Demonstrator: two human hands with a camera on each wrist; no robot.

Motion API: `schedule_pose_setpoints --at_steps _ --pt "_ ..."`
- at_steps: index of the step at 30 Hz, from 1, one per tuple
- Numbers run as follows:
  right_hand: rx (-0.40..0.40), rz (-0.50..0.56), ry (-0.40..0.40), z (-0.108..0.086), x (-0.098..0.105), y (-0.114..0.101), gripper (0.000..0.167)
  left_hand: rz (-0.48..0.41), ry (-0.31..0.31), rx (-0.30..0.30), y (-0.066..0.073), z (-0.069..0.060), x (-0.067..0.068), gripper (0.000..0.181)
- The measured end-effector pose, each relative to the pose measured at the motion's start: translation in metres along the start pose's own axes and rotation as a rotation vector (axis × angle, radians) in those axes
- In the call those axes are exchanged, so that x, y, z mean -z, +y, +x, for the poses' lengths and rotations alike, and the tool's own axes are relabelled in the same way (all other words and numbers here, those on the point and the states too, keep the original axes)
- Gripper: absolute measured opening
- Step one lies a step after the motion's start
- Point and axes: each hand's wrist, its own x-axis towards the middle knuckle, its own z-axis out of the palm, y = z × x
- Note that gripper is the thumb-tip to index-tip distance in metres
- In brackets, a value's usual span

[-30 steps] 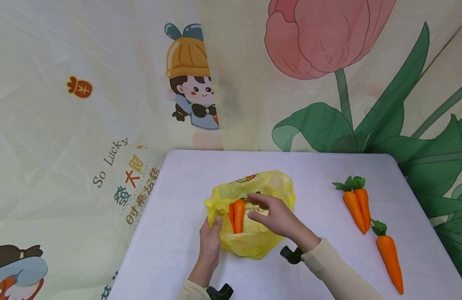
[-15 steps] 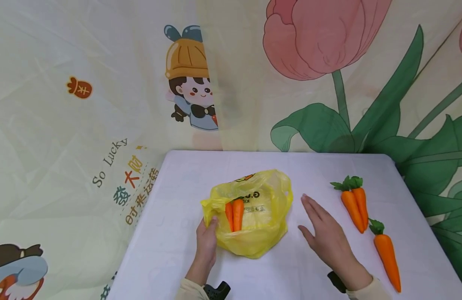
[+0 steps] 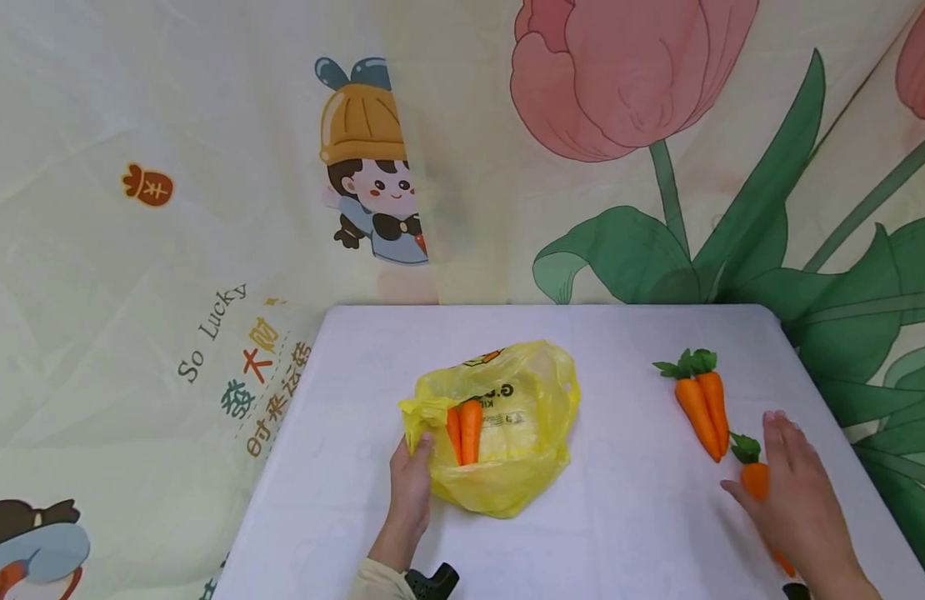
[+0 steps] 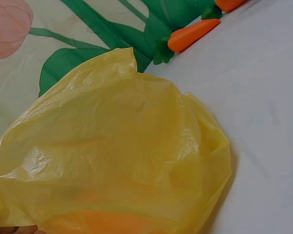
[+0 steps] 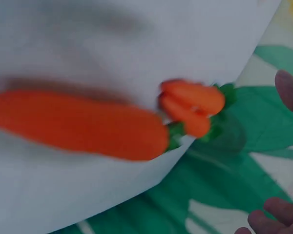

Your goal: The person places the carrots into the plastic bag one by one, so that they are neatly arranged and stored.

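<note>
As the left hand (image 3: pixel 412 487) is clasped round the edge of a yellow bag (image 3: pixel 500 492) with two carrots (image 3: pixel 470 429) inside, the outstretched, empty right hand (image 3: pixel 803 508) is held over a single carrot (image 5: pixel 83 124); near it, a carrot pair (image 3: pixel 697 419) is laid on the white surface (image 3: pixel 627 533).

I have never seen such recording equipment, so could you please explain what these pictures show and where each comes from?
There is no robot: a person works with a left hand and a right hand, both bare. The head view looks forward and down; the other two views are taken from the wrists, one each. On the white table lie a yellow plastic bag, a pair of carrots and a single carrot. More carrots show inside the bag. The left hand holds the bag's edge. The right hand is over the single carrot and holds nothing.
</note>
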Motion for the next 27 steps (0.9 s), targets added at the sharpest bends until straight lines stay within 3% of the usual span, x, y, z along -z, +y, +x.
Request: schedule_pose_setpoints --at_steps 6,12,27 --pt "-0.172 0.058 -0.134 -0.004 -0.008 0.035 0.139 0.008 0.003 0.002 0.002 0.000 -0.001 0.055" --pt "-0.411 0.087 -0.326 -0.004 -0.024 0.047 0.130 0.007 0.005 -0.004 0.003 0.000 -0.001 0.055" --pt "-0.477 0.074 -0.342 -0.009 -0.039 0.050 0.077 0.010 0.013 -0.008 0.005 0.001 0.001 0.055"
